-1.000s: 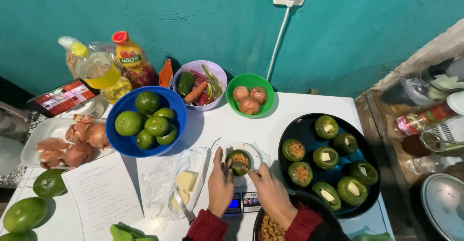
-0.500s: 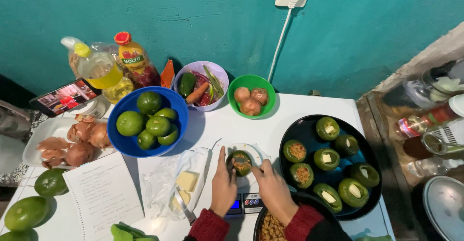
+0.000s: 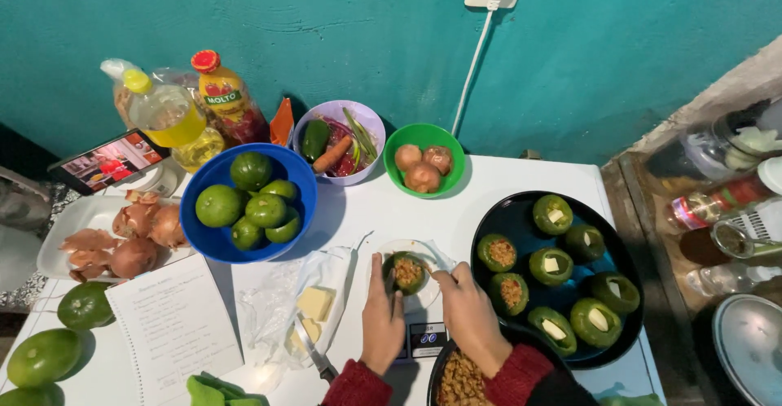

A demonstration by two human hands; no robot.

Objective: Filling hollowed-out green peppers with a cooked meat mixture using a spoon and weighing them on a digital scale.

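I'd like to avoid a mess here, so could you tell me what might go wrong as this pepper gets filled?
The stuffed pepper sits on a small plate atop a scale, steadied by the left hand and right hand; it might tip and spill filling. The knife lies close to the left wrist, a possible nick.

free: bare white table (image 3: 521,182) strip between green bowl (image 3: 424,139) and black tray (image 3: 497,223) | blocked left: blue bowl (image 3: 204,239), cheese on plastic (image 3: 316,302), knife (image 3: 314,353)
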